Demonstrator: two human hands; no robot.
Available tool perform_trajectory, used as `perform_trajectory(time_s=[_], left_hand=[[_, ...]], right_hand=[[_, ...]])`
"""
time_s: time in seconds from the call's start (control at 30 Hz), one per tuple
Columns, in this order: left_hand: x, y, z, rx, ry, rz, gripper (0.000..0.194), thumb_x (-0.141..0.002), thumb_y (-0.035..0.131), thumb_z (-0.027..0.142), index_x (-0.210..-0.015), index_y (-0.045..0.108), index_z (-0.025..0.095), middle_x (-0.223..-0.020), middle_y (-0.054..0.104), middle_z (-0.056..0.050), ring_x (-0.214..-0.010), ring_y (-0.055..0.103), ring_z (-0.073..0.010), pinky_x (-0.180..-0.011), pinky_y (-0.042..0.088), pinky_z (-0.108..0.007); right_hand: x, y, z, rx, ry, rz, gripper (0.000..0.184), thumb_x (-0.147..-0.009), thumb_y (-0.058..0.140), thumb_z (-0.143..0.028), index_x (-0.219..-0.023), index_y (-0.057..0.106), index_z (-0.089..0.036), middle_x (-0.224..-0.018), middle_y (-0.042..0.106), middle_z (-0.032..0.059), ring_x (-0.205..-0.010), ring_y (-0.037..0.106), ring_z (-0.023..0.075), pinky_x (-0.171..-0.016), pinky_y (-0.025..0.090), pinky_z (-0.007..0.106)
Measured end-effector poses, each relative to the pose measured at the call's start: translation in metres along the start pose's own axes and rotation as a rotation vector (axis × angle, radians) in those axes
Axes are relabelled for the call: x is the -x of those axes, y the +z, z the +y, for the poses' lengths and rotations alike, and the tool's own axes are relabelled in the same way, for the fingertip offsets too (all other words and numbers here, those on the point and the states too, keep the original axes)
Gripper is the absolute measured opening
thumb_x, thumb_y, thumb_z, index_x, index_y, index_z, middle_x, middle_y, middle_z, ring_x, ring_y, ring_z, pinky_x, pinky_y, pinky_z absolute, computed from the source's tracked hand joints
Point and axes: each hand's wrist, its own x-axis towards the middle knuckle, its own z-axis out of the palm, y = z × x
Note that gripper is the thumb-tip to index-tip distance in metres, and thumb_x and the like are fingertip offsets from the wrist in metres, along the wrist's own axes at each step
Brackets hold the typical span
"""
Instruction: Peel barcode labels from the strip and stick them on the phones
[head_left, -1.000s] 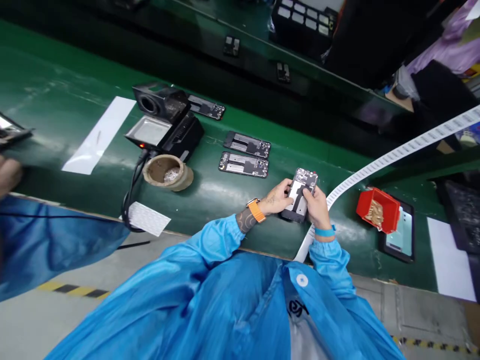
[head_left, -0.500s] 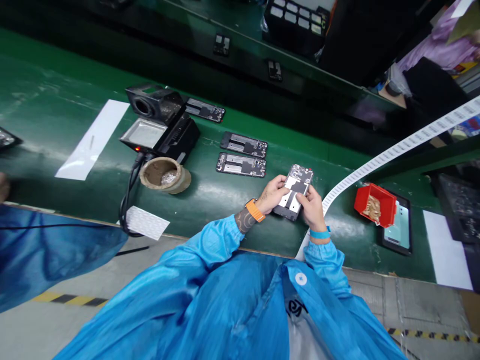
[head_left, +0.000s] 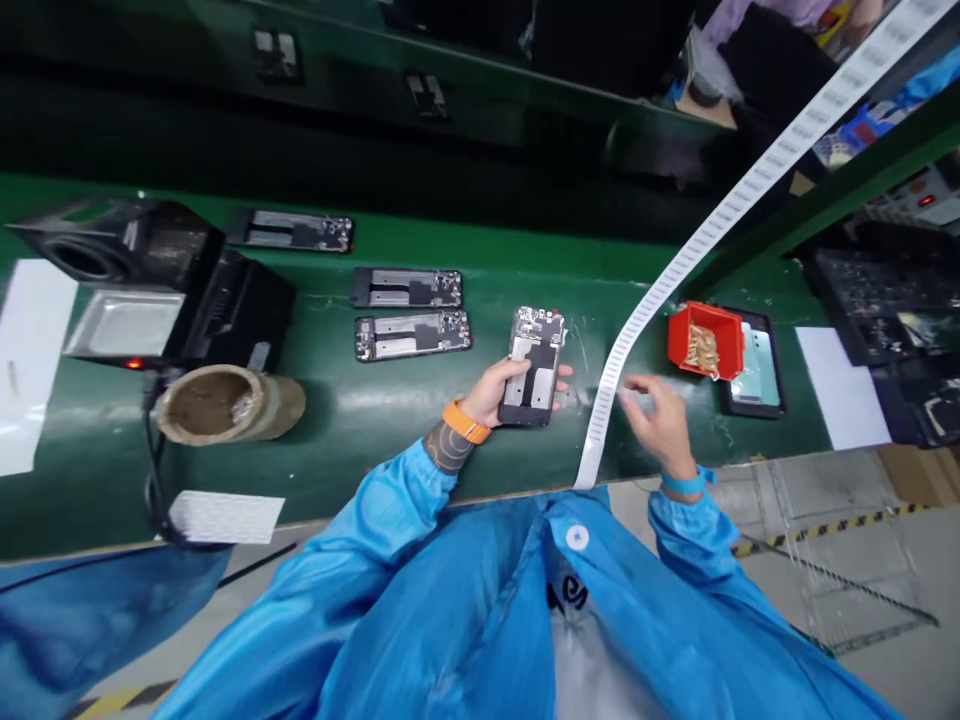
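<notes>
My left hand is closed around an opened phone mid-frame, thumb on its face and fingertips showing past its right edge. The frame's inner side faces up, with silver and black areas and small parts at the top. My right hand has let go of the frame and is just right of a long white label strip; its thumb and forefinger are apart near the strip's edge. Whether a fingertip touches the strip I cannot tell. Two more phone frames lie side by side to the left.
Another phone frame lies behind a black device with a red light. A cardboard tube stands before it. On the right, a red bin of small tan pieces overlaps a dark tray holding a pale phone panel. A white sheet lies beyond.
My right hand has left the phone frame and moved right to the label strip. The left hand keeps the frame alone. The view has shifted to the right.
</notes>
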Motion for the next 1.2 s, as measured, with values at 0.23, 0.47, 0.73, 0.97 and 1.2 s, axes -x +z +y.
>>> perform_trajectory(time_s=[0.23,0.47,0.73,0.97,1.2], left_hand=[[-0.007,0.007,-0.014,-0.101,-0.046,0.053,0.042,-0.080,0.069,0.032,-0.114,0.067,0.008,-0.117,0.074,-0.020,-0.097,0.074,-0.0328,-0.083,0.062,-0.050],[-0.050,0.036,-0.027,-0.159,-0.156,0.135,0.042,-0.079,0.063,0.037,-0.105,0.069,0.005,-0.096,0.077,-0.020,-0.096,0.075,-0.0335,-0.085,0.060,-0.043],[-0.056,0.042,-0.030,-0.250,0.055,0.149,0.046,-0.074,0.071,0.040,-0.106,0.070,0.007,-0.100,0.077,-0.018,-0.100,0.074,-0.0323,-0.085,0.060,-0.040],[-0.064,0.034,-0.032,-0.126,-0.070,0.105,0.053,-0.083,0.059,0.050,-0.112,0.070,0.007,-0.099,0.077,-0.018,-0.101,0.074,-0.0336,-0.086,0.060,-0.042],[-0.061,0.032,-0.031,-0.085,-0.063,0.152,0.048,-0.086,0.057,0.049,-0.110,0.070,0.009,-0.098,0.077,-0.016,-0.098,0.075,-0.0313,-0.086,0.060,-0.041]], right_hand=[[0.043,0.033,0.016,0.165,-0.083,-0.290,0.047,-0.096,0.056,-0.033,-0.142,0.054,-0.022,-0.155,0.051,0.0136,-0.148,0.042,0.0325,-0.121,0.031,0.060],[0.012,0.051,0.028,0.050,-0.088,-0.132,0.041,-0.094,0.055,-0.023,-0.135,0.053,-0.022,-0.148,0.058,0.0140,-0.142,0.051,0.0299,-0.120,0.033,0.060],[0.011,0.055,0.032,0.019,-0.115,-0.075,0.026,-0.092,0.054,-0.019,-0.118,0.060,-0.022,-0.136,0.065,0.0128,-0.137,0.053,0.0304,-0.117,0.037,0.059],[0.010,0.053,0.030,0.075,-0.094,0.015,0.018,-0.097,0.054,-0.024,-0.104,0.071,-0.023,-0.113,0.065,0.0118,-0.113,0.057,0.0301,-0.101,0.050,0.051],[0.012,0.051,0.028,0.081,-0.077,0.004,0.023,-0.099,0.051,-0.028,-0.101,0.073,-0.024,-0.095,0.064,0.0100,-0.096,0.056,0.0290,-0.090,0.050,0.048]])
